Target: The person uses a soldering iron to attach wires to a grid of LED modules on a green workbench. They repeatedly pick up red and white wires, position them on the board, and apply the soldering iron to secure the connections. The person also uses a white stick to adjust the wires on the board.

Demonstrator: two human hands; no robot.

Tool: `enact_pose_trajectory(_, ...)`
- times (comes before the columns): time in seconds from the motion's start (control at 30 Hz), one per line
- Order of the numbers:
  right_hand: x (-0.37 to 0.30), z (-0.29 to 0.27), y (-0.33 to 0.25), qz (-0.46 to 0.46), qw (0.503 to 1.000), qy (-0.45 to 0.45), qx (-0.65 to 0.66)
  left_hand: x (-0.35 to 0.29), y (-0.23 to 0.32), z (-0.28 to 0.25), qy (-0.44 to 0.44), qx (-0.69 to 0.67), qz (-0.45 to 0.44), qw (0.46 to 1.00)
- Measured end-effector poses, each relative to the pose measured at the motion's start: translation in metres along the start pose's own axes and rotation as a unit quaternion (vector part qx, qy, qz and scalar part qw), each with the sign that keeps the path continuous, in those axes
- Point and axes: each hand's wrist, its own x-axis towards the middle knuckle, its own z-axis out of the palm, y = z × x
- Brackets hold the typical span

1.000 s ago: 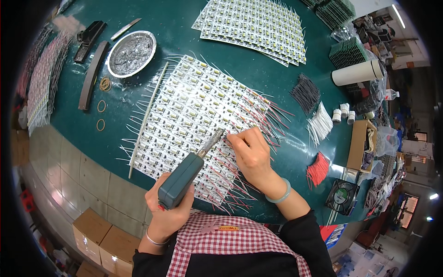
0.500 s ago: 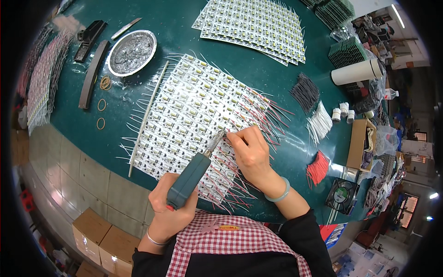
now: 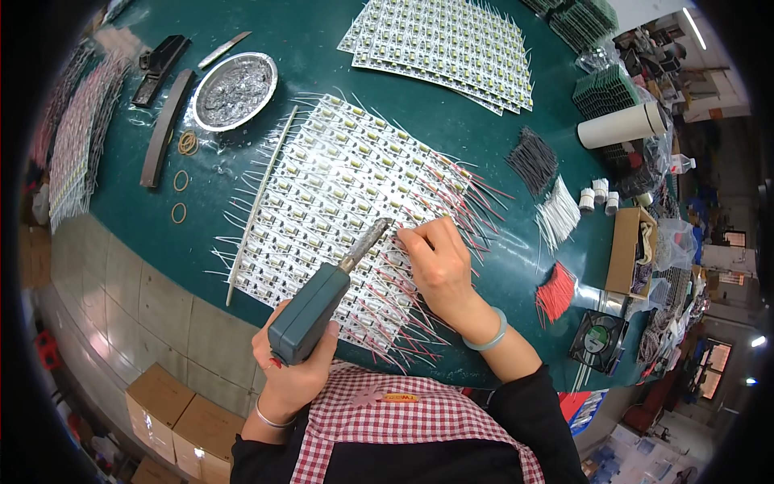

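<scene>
My left hand [image 3: 294, 355] is wrapped round the dark green handle of a soldering iron [image 3: 310, 310]. Its metal tip points up and right, over the middle of a white circuit board panel [image 3: 322, 173] covered with rows of small yellow parts and thin white wires. Just right of the tip, my right hand [image 3: 439, 262] is pinched at the board on what appears to be a thin red wire [image 3: 401, 228], mostly hidden by the fingers. Several red wires [image 3: 387, 310] stick out along the panel's right and near side. A thin pale rod [image 3: 262, 206] lies along its left side.
A metal bowl of solder scraps [image 3: 234, 93] stands at the left, beside a dark curved bar [image 3: 167, 129] and rubber bands [image 3: 179, 213]. More panels [image 3: 443, 52] are stacked at the back. Black [image 3: 532, 161], white [image 3: 558, 214] and red wire bundles [image 3: 555, 294] lie right, near a fan [image 3: 598, 339].
The soldering iron has drawn back down and left with my left hand, its tip now apart from the right fingertips. My right hand has barely moved.
</scene>
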Motion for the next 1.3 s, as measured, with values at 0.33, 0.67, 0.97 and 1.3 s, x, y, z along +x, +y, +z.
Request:
enact_pose_trajectory(0.33, 0.000, -0.011, -0.018, 0.003, 1.000, 0.010, 0.023, -0.005, -0.006, -0.004, 0.013, -0.003, 0.004, 1.000)
enact_pose_trajectory(0.67, -0.009, -0.003, -0.021, 0.007, 1.000, -0.001, 0.030, -0.010, -0.007, -0.009, -0.014, 0.007, 0.009, 1.000)
enact_pose_trajectory(0.97, -0.010, -0.001, -0.021, 0.005, 1.000, -0.005, 0.020, -0.014, -0.007, -0.009, -0.022, 0.025, -0.005, 0.999)
enact_pose_trajectory(1.3, -0.011, 0.000, -0.021, -0.003, 1.000, -0.013, -0.001, -0.016, -0.010, -0.001, 0.013, 0.021, 0.021, 0.999)
